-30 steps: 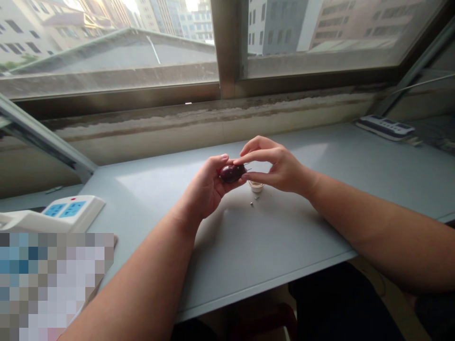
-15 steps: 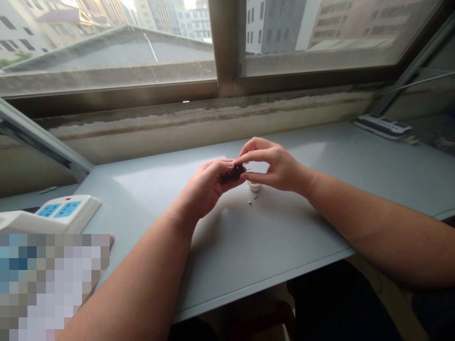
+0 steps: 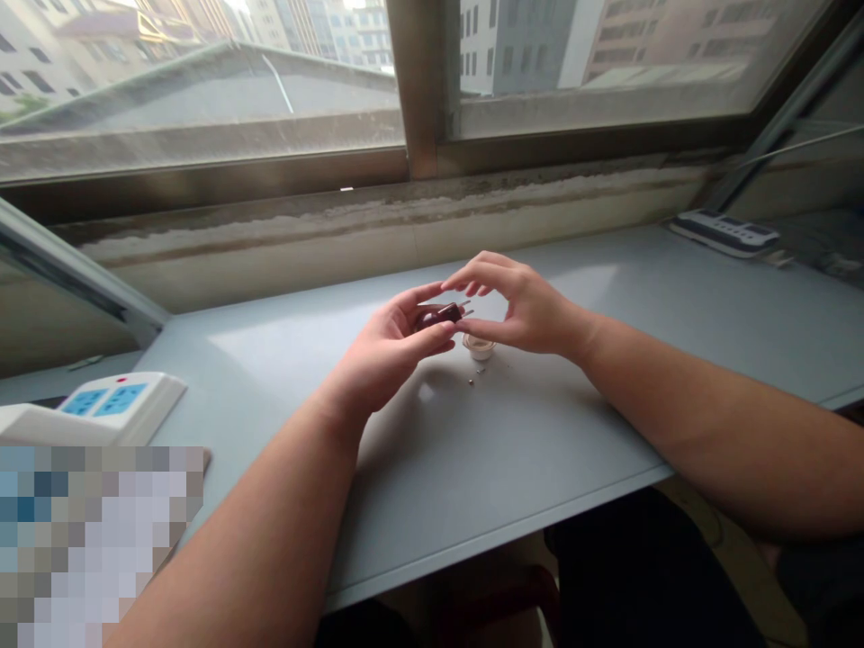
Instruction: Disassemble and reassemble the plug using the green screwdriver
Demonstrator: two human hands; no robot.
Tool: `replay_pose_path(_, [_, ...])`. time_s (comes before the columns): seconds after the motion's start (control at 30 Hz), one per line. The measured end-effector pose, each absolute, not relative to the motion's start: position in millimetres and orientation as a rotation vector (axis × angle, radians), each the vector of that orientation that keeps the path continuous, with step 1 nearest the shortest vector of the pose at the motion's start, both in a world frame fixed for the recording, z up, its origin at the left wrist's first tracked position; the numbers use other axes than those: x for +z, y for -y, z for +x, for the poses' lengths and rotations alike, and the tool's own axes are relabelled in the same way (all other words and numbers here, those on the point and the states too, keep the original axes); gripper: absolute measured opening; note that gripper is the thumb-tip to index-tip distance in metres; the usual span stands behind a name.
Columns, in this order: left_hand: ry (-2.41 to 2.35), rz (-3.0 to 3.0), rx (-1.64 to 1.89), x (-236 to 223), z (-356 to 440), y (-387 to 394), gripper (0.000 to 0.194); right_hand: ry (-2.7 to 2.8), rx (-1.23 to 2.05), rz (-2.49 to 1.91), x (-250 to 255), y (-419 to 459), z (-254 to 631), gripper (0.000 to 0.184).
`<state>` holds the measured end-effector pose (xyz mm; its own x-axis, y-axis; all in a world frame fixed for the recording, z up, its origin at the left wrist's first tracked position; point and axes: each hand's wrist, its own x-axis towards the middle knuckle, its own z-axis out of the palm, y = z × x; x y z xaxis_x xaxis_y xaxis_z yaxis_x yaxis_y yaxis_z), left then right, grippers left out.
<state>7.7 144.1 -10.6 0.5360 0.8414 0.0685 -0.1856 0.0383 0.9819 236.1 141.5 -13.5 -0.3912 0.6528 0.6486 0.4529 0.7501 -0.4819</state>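
- the left hand (image 3: 386, 346) has its fingers closed around the dark plug (image 3: 437, 317), held above the table (image 3: 513, 441); a loose grip could let it drop.
- the right hand (image 3: 525, 295) has thumb and fingers arched apart, near the plug's two pins (image 3: 467, 309); whether the thumb touches the plug cannot be told, but a sideways push might twist it.
- the tiny metal pieces (image 3: 471, 382) lie loose beside the white cup (image 3: 480, 348); a brushing hand could scatter them.

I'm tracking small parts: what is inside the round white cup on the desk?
A pale inner surface shows in the cup. The right hand covers part of its far rim, and its bottom cannot be made out. Two tiny metal pieces lie outside.
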Motion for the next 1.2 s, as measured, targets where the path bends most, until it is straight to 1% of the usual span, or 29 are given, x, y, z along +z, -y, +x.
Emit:
replay_pose_path(0.07, [-0.638, 1.390, 0.911, -12, 8, -144, 0.064, 2.055, 0.272, -0.855, -13, -143, 238, 0.030])
replay_pose_path(0.13, [-0.617, 1.477, 0.943, -13, 9, -144, 0.059, 2.072, 0.286, -0.855, -12, -145, 240, 0.021])
replay_pose_path(0.2, [-0.610, 1.558, 0.973, -13, 10, -144, 0.055, 2.077, 0.308, -0.840, -12, -145, 240, 0.017])
replay_pose_path(0.43, [-0.597, 1.750, 1.014, -13, 9, -141, 0.048, 2.052, 0.287, -0.797, -9, -142, 238, 0.014])
replay_pose_path(0.6, [-0.588, 1.785, 0.975, -10, 8, -137, 0.045, 2.082, 0.301, -0.871, -5, -137, 238, 0.012])
replay_pose_path(0.9, [-0.603, 1.762, 0.993, -3, 9, -129, 0.045, 2.085, 0.350, -0.836, -1, -131, 237, 0.013])
replay_pose_path(1.07, [-0.669, 1.794, 0.981, -6, 6, -131, 0.051, 2.114, 0.326, -0.844, -6, -135, 236, 0.009])
replay_pose_path(1.1, [-0.705, 1.797, 0.999, -5, 6, -132, 0.051, 2.111, 0.308, -0.855, -7, -137, 237, 0.011])
replay_pose_path(1.2, [-0.843, 1.806, 1.125, 1, 4, -136, 0.048, 2.112, 0.212, -0.880, -5, -140, 241, 0.029])
